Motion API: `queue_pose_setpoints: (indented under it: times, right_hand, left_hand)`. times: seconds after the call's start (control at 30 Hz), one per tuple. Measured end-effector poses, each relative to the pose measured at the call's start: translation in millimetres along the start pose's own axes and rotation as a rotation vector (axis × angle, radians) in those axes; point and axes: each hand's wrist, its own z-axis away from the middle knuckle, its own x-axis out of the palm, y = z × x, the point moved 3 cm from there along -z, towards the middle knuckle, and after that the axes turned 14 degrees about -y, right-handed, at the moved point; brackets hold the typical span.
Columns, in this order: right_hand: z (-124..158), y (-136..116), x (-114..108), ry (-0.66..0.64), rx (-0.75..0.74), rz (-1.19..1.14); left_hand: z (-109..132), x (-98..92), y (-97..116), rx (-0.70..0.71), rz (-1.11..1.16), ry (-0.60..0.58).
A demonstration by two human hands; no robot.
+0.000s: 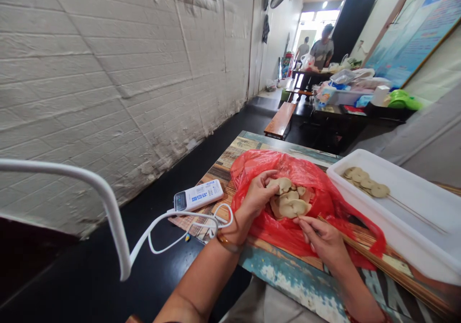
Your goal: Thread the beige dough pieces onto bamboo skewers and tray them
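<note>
Head view showed the left hand (pixel 257 195) pinching the top slice (pixel 283 184) of the pale slices (pixel 291 207) heaped in the red bag (pixel 324 179) on the desk (pixel 288 275), while the right hand (pixel 322 239) lay curled at the bag's near edge by a bamboo stick (pixel 396 271); whether it gripped that stick I could not tell. The work looked barely begun: one loaded skewer (pixel 367 183) lay in the white tray (pixel 414 227) beside the bag, the heap not yet threaded.
</note>
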Motion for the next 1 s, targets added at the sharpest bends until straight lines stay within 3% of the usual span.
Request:
queue_pose_setpoints:
  times: [0.2,0.5,1.0]
  right_hand:
    - [-0.3,1.1,4.3,-0.012,0.03,-0.136]
    - [-1.7,-4.3,7.0,-0.033,0.043,-0.152]
    - [-6.1,-0.1,14.7,-0.038,0.021,-0.261]
  left_hand:
    - [-1.2,0.5,2.5,0.031,-0.119,0.026]
    - [-3.2,-1.6,-2.3,0.06,0.103,0.069]
    - [-3.3,-1.7,-3.2,0.093,0.041,0.163]
